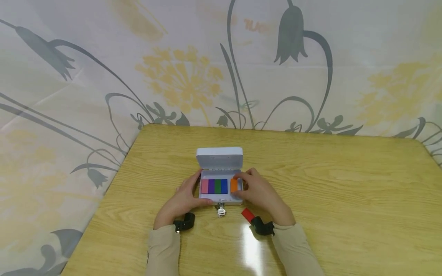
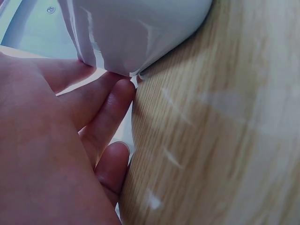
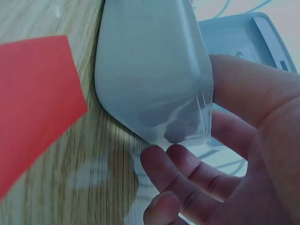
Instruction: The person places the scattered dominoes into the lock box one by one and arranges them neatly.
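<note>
A small white metal box stands on the table with its lid raised at the back. Inside, pink, purple, green and blue blocks lie side by side. To their right is an orange block, pinched between the thumb and index finger of my right hand. My left hand holds the box, thumb at its front edge and fingers along its left side. In the right wrist view, my other right fingers are outside the box wall.
A red block lies on the wooden table in front of the box, close to the black right wrist camera. Keys hang from the lock at the box's front. A flower-patterned cloth rises behind the table.
</note>
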{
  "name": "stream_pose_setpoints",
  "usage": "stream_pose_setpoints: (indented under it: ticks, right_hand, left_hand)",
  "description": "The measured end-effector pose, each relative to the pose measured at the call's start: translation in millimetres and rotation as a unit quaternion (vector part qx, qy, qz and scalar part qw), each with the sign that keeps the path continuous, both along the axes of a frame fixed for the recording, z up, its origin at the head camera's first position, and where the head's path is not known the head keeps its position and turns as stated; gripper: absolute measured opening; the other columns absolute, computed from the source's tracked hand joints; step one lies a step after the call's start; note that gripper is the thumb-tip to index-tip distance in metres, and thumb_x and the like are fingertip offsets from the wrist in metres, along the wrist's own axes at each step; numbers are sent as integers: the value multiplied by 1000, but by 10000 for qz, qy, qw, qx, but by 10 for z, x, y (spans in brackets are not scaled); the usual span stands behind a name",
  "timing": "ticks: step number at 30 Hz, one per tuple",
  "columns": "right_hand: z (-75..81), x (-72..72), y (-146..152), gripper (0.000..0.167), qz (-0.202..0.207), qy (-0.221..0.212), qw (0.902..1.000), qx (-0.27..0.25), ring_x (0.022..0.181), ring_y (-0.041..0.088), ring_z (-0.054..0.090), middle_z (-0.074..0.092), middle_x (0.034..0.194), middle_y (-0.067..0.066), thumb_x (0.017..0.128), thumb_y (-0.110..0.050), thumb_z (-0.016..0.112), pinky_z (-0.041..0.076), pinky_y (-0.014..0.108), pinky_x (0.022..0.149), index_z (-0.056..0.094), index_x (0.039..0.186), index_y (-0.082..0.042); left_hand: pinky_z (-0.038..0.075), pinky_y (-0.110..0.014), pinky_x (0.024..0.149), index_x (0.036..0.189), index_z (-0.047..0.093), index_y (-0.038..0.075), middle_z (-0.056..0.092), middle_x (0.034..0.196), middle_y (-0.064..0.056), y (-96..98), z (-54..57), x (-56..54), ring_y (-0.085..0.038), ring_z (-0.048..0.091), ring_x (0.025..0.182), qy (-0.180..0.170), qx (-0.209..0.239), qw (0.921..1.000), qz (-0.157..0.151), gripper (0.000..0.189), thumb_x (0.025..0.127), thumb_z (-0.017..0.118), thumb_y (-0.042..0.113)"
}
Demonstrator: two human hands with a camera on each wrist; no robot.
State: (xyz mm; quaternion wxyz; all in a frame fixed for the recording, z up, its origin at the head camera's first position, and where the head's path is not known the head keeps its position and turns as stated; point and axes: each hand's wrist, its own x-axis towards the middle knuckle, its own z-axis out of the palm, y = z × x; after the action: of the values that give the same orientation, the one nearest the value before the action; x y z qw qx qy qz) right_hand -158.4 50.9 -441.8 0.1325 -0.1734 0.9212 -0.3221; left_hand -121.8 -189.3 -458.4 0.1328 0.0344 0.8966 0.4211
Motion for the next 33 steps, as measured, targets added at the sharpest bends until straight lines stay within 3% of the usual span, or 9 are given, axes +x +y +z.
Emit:
stream_pose_setpoints:
  ticks: [9, 33]
  right_hand:
    - [4, -47, -35, 44, 75, -13, 9995, 297, 67, 17, 42, 39, 90, 4, 72, -33, 73, 34, 27, 56, 60, 112, -19]
    - [-32, -26, -155, 44, -202, 97, 9984, 523, 67, 20, 45, 40, 91, 6, 70, -28, 73, 37, 28, 55, 60, 111, -18]
  left_hand:
    - [14, -50, 99, 143, 14, 33, 26, 142, 1, 15, 6, -7, -23, 22, 126, 31, 132, 9999, -19, 104, 61, 75, 52]
    - [14, -49, 99, 142, 13, 34, 27, 142, 3, -20, -24, -2, -22, 23, 125, 87, 124, 9999, -36, 105, 60, 74, 57]
